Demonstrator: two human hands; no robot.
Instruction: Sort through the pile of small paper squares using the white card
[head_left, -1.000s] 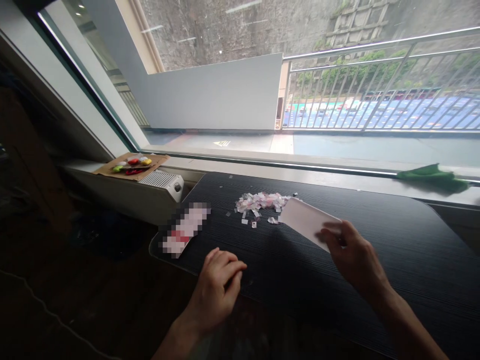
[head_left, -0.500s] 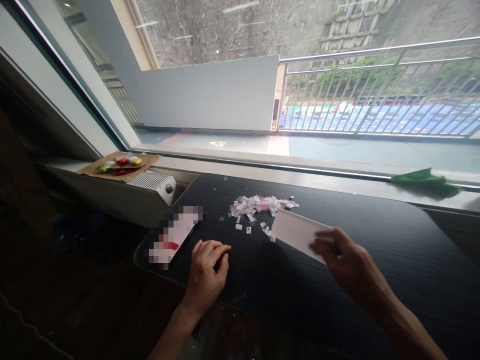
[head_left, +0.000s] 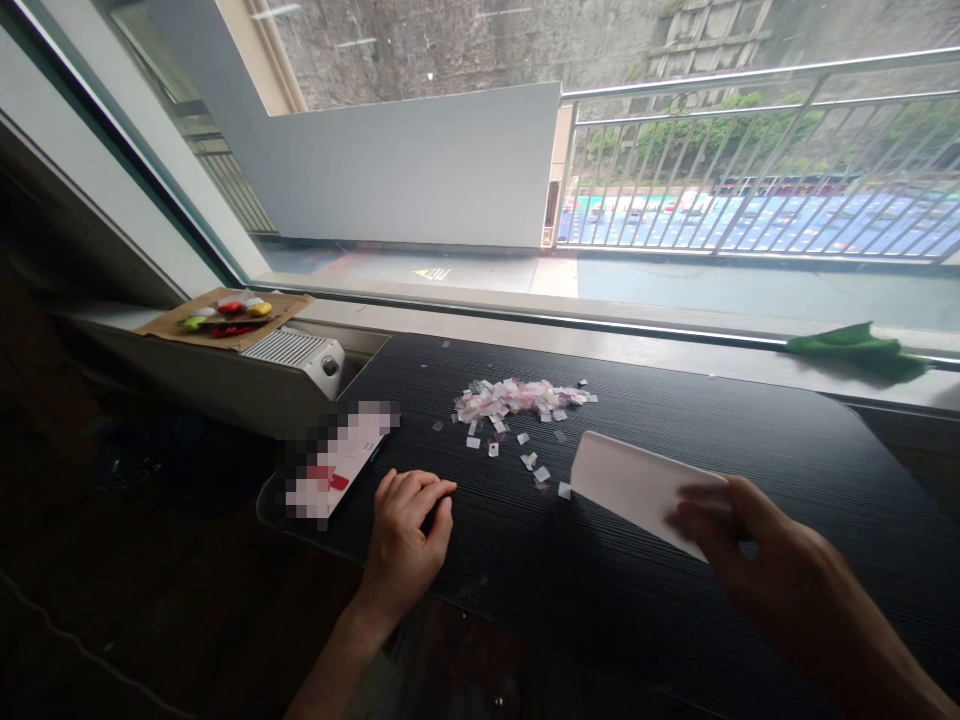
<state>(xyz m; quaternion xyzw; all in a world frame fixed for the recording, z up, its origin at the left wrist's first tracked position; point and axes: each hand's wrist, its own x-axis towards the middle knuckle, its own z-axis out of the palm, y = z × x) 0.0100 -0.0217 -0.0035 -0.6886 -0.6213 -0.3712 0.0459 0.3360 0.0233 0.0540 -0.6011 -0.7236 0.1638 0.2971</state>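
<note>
My right hand (head_left: 765, 550) pinches one end of a pale, stiff card (head_left: 645, 487) with rounded corners, tilted just above the black table. Near the card's left end lie several stray paper scraps (head_left: 541, 474). Farther off is a loose pile of small white, clear and pinkish scraps (head_left: 514, 399). My left hand (head_left: 409, 535) rests on the table's near side, fingers loosely bent, thumb apart, nothing seen in it. Left of it lies a white and red flat box or booklet (head_left: 352, 458), partly blurred out by pixels.
The black table (head_left: 712, 430) stands against a window sill (head_left: 622, 345). A green cloth or leaf-like piece (head_left: 859, 355) lies on the sill at right. At left, cardboard (head_left: 161, 325) with colourful lumps sits beside a white vented unit (head_left: 300, 360).
My right hand has moved right and towards me with the card, away from the pile. Stray scraps now lie spread between pile and card. My left hand has stayed nearly in place.
</note>
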